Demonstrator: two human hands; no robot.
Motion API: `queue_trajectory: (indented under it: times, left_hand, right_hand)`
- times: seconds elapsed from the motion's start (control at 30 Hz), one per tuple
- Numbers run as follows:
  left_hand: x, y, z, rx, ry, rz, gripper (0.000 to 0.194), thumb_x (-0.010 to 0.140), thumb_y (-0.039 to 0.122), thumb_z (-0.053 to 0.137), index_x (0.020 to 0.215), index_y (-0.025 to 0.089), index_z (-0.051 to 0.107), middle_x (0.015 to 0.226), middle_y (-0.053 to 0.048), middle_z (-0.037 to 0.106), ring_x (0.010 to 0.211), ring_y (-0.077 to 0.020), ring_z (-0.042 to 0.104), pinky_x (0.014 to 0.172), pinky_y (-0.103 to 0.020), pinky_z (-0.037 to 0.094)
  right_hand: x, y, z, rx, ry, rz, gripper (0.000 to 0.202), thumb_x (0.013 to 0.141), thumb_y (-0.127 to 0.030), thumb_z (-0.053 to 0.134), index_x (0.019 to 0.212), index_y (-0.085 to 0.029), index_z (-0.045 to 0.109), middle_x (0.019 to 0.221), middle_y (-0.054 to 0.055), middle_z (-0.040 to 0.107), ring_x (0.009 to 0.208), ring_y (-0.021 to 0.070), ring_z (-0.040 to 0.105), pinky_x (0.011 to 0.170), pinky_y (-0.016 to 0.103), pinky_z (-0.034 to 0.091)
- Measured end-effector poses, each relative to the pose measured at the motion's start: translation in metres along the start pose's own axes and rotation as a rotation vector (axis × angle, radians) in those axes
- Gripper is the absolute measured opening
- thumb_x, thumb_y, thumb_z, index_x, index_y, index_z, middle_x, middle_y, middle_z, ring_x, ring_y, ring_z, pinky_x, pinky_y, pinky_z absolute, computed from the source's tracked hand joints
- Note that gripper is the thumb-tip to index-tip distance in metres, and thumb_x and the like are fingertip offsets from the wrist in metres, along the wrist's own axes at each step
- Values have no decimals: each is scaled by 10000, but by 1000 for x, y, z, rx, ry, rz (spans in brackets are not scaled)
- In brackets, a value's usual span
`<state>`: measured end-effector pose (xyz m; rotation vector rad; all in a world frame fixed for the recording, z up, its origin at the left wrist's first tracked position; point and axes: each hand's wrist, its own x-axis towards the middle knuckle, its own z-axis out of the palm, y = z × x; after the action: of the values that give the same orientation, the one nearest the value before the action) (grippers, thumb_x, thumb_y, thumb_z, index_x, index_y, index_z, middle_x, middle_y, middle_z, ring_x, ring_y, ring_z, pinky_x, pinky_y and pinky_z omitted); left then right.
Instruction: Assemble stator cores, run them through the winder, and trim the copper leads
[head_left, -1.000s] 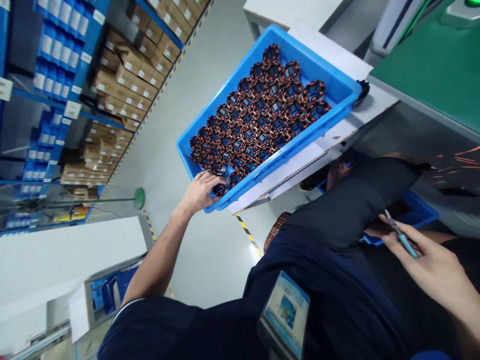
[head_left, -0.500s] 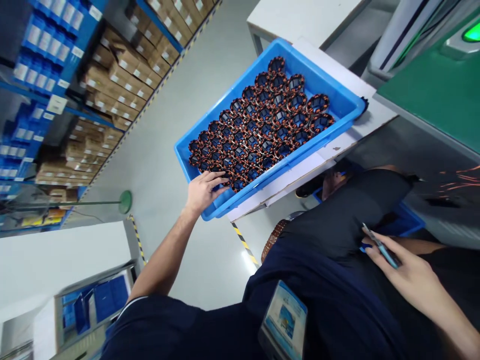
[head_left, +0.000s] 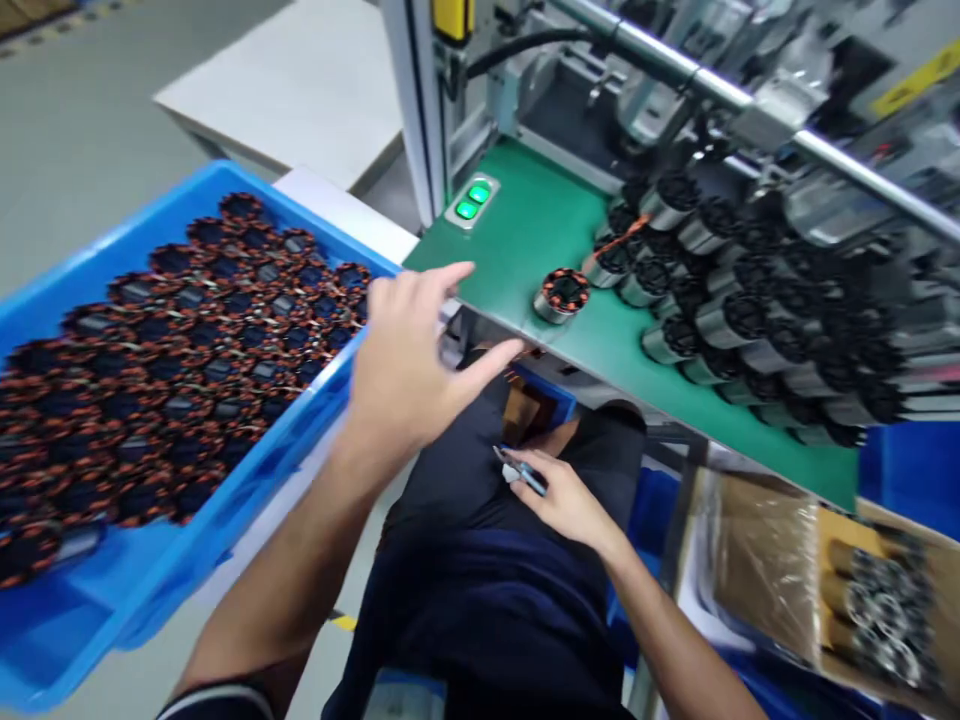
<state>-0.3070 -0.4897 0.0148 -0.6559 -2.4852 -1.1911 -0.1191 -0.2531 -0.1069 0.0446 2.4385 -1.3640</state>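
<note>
My left hand (head_left: 409,365) is in the air between the blue tray (head_left: 169,545) and the green work surface (head_left: 517,240). Its thumb and fingers are spread with nothing between them. Just beyond the fingertips, one motor stator (head_left: 562,295) with copper-coloured windings stands on the green surface near its front edge. Low over my lap, my right hand (head_left: 566,500) is closed around small blue-handled pliers (head_left: 531,478), metal tip pointing up and left. Rows of wound stators (head_left: 206,335) fill most of the tray.
Stacked metal cylinders with black ends (head_left: 750,310) crowd the right of the green surface, with machine parts and a metal bar (head_left: 697,75) behind. Two lit green buttons (head_left: 472,200) sit at its left. A cardboard box (head_left: 772,540) with metal rings stands at lower right.
My view has swung right to the green surface. My left hand has left the stators in the tray and is now spread near the surface's edge. The right hand still holds the pliers.
</note>
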Motion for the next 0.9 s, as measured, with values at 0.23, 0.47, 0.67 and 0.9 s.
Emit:
queue_trajectory:
  times: [0.23,0.47,0.67,0.9]
  left_hand:
    - [75,30,113,-86,-186,-139,578,723,366,1112,1126,179,743,1222,-176,731,1444,-583,611,1352,-777,383]
    - [-15,60,39,-300,-395,62,585,904,562,1031,1370,307,786,1211,-37,816,1013,-267,747,975,-414,619]
    - [-72,76,33,-398,-564,29,602,886,541,1062,1402,379,799,1099,-11,804,906,-244,729,732,-359,589]
    - [-91,74,34,-628,-513,-120,542,937,305,1035,1378,345,724,1445,-79,782,1385,-324,759,1058,-443,678]
  right_hand:
    - [-49,7,-14,100,245,28,381,1103,-429,734,1385,-232,898,1350,124,909,1229,325,887,1138,472,705]
    - [-79,-31,-37,322,695,112,363,1164,-489,693,1259,-207,902,735,-19,698,646,161,640,697,310,588]
    - [-59,-96,-72,406,773,-165,189,1028,-374,949,1210,-337,913,920,-8,805,797,193,714,778,359,609]
    - [-44,-89,-65,881,535,-145,252,1087,-457,902,971,-239,853,808,-18,703,655,124,601,656,284,551]
